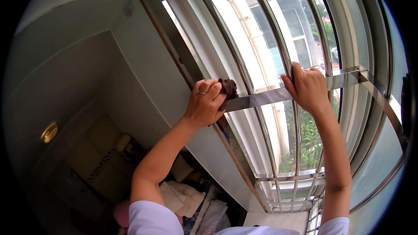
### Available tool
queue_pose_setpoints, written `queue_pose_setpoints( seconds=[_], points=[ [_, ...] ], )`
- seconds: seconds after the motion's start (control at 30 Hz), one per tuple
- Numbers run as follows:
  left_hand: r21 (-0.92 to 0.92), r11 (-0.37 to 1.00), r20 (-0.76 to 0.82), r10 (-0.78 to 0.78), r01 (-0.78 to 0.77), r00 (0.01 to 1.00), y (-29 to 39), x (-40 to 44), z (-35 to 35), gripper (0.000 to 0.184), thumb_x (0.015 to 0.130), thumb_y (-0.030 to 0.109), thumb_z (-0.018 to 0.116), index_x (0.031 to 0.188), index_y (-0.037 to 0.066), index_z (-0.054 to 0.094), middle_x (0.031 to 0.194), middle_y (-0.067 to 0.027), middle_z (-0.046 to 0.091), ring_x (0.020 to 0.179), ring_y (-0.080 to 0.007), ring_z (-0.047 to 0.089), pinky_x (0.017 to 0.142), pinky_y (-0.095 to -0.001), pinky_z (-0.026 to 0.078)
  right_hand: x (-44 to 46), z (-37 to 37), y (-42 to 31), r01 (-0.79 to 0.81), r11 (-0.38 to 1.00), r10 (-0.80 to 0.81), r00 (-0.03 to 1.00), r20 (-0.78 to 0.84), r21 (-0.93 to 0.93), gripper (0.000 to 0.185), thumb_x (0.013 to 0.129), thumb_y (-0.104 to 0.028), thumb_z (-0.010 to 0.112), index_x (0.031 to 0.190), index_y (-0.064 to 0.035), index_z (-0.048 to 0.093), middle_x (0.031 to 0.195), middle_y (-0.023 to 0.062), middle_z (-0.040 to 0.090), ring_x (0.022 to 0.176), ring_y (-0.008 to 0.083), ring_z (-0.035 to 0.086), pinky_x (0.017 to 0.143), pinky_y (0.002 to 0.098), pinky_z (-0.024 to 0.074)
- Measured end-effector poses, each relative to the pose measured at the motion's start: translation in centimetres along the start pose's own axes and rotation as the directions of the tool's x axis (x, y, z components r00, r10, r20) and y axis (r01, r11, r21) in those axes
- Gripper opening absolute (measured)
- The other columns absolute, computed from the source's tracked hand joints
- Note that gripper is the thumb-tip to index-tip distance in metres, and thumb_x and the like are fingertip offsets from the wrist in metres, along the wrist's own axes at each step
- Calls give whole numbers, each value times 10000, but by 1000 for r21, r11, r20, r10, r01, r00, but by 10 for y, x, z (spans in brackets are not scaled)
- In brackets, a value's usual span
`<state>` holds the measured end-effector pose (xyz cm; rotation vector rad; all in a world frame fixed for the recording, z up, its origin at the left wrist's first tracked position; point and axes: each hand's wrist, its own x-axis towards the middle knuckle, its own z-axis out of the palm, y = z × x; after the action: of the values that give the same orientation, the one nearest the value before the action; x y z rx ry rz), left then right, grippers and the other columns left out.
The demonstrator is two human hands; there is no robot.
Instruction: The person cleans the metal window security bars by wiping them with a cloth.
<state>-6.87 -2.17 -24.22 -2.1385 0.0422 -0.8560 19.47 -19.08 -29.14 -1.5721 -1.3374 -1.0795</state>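
My left hand (pixel 204 103), with a ring on one finger, is closed around a dark brown cloth (pixel 228 88). It presses the cloth against the left end of a shiny metal crossbar (pixel 257 99), by the window frame (pixel 176 50). My right hand (pixel 308 88) grips the same crossbar farther right, where a vertical metal window bar (pixel 269 12) meets it. Its thumb lies on the near side and the other fingers curl over the top, with their tips hidden. Both arms are raised and stretched forward.
Several vertical bars stand before the window, with a lower rail (pixel 287 177) beneath. Outside are a building (pixel 296 21) and green plants (pixel 310 141). A pale wall panel (pixel 143 56) runs along the left. Below lie a cream cloth (pixel 185 196) and other piled items; a round gold fixture (pixel 49 132) shows far left.
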Motion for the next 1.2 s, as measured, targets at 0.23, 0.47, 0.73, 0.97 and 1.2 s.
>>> queue_pose_setpoints(
  seconds=[0.23, 0.47, 0.73, 0.97, 1.2],
  points=[
    [377, 924, -92, 100, -58, 991, -56, 36, -31, 380, 639, 253, 790, 980, 154, 656, 1182, -31, 517, 1195, -230, 451, 989, -483, 351, 2, -1, -1, 14, 1000, -14, 1000, 1, -16, 276, 932, -293, 572, 885, -29, 508, 517, 95, 562, 484, 287, 577, 644, 380, 458],
    [654, 724, -273, -44, 219, 961, -144, 101, -79, 429, 788, 318, 739, 1164, 138, 635, 1186, -127, 482, 1179, -336, 427, 972, -493, 377, 2, 2, -2, -5, 998, 5, 1000, -10, -55, 263, 919, -280, 580, 861, -37, 496, 495, 92, 537, 484, 292, 573, 637, 394, 453],
    [330, 699, -589, -373, 634, 717, -228, 173, -84, 456, 935, 406, 560, 1248, 75, 582, 1219, -262, 483, 1098, -465, 490, 918, -535, 452, 2, 3, -2, 7, 999, -9, 999, -47, -39, 257, 913, -273, 586, 851, -41, 495, 498, 83, 540, 483, 286, 572, 607, 395, 440],
    [145, 628, -652, -521, 765, 551, -210, 203, -72, 397, 831, 164, 609, 1226, 122, 596, 1276, -240, 416, 1160, -465, 406, 975, -491, 421, 3, 6, -3, -14, 997, 8, 997, -79, -71, 254, 899, -275, 583, 824, -50, 493, 470, 67, 522, 433, 273, 547, 561, 378, 433],
    [184, 842, -570, -330, 507, 753, -199, 242, -74, 504, 832, 58, 618, 1327, 45, 526, 1326, -243, 403, 1242, -441, 355, 1089, -532, 284, 3, 7, -5, -26, 996, 19, 996, -86, -81, 266, 890, -282, 594, 802, -51, 498, 467, 74, 523, 434, 281, 547, 557, 381, 436]
  ],
)
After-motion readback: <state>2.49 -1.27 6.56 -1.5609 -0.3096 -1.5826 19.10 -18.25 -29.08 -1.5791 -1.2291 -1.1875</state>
